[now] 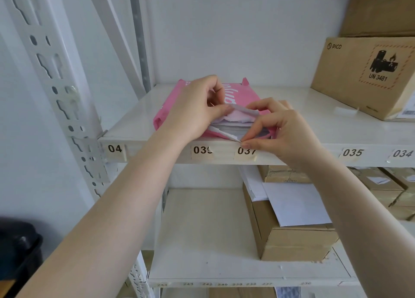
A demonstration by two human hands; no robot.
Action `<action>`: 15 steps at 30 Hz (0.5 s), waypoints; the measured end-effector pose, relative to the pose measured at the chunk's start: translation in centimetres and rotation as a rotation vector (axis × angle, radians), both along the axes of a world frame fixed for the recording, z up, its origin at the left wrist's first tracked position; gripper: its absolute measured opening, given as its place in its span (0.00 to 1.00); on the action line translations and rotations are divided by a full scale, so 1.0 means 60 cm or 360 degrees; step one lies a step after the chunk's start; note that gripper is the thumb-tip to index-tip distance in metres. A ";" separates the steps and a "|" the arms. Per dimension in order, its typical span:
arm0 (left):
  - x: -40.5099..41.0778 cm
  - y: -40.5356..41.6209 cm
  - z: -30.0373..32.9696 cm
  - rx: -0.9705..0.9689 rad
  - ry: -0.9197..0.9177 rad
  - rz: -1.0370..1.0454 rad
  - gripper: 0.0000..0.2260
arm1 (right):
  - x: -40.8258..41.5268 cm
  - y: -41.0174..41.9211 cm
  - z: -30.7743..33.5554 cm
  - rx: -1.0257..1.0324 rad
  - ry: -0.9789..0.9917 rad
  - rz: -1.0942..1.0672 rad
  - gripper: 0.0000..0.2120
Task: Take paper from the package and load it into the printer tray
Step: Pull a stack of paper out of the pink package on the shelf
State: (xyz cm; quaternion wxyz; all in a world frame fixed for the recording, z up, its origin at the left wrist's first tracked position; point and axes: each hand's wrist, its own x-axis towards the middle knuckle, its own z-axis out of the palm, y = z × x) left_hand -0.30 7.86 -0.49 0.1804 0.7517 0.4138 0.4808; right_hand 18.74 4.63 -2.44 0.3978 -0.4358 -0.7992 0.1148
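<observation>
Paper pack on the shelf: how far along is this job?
Early on. Done: the pink paper pack is torn open at its near end, showing the white sheets. In hand: the left hand lifts the torn wrapper while the right hand pinches the lower flap. Left: no sheets are out yet, and no printer is in view.

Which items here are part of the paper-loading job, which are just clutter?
In play: pink paper package, torn open; paper stack inside; left hand; right hand.

Clutter: PICO carton, box on lower shelf, loose sheets. No printer tray in view.
</observation>
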 end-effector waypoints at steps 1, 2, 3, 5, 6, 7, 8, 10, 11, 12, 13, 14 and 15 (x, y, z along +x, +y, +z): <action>-0.001 -0.002 0.000 0.0027 0.0037 -0.0016 0.13 | 0.000 0.001 0.000 -0.0008 -0.0009 0.0008 0.08; -0.003 -0.004 0.001 0.0040 0.0101 -0.0041 0.12 | 0.001 0.002 0.000 -0.0010 -0.0025 0.0014 0.08; -0.005 -0.008 0.002 0.0034 0.0165 -0.0071 0.11 | 0.001 0.002 0.000 -0.0011 -0.0044 0.0016 0.08; -0.011 -0.016 0.003 -0.0012 0.0237 -0.0099 0.11 | 0.002 0.002 0.003 -0.0045 -0.0032 0.0025 0.07; -0.013 -0.018 0.003 -0.0030 0.0237 -0.0097 0.12 | 0.001 0.001 0.008 -0.0082 0.0030 0.0041 0.06; -0.014 -0.020 0.002 -0.0039 0.0228 -0.0085 0.12 | -0.003 -0.001 0.013 -0.0114 0.0128 0.0061 0.05; -0.013 -0.022 0.002 -0.0034 0.0223 -0.0069 0.12 | -0.008 -0.001 0.020 -0.0121 0.0228 0.0069 0.04; -0.011 -0.024 0.003 -0.0027 0.0220 -0.0049 0.11 | -0.024 0.003 0.033 -0.0048 0.0294 0.0046 0.04; -0.012 -0.027 0.004 -0.0032 0.0214 -0.0037 0.11 | -0.032 0.007 0.038 -0.0023 0.0266 0.0020 0.04; -0.014 -0.030 0.005 -0.0033 0.0208 -0.0010 0.12 | -0.040 0.011 0.041 -0.0022 0.0239 -0.0007 0.03; -0.018 -0.033 0.005 -0.0009 0.0222 0.0059 0.12 | -0.047 0.016 0.043 -0.0037 0.0225 -0.0030 0.04; -0.023 -0.038 0.004 0.0043 0.0266 0.0189 0.14 | -0.051 0.019 0.044 -0.0054 0.0223 -0.0037 0.04; -0.029 -0.042 0.002 0.0104 0.0322 0.0353 0.16 | -0.053 0.021 0.043 -0.0065 0.0222 -0.0044 0.05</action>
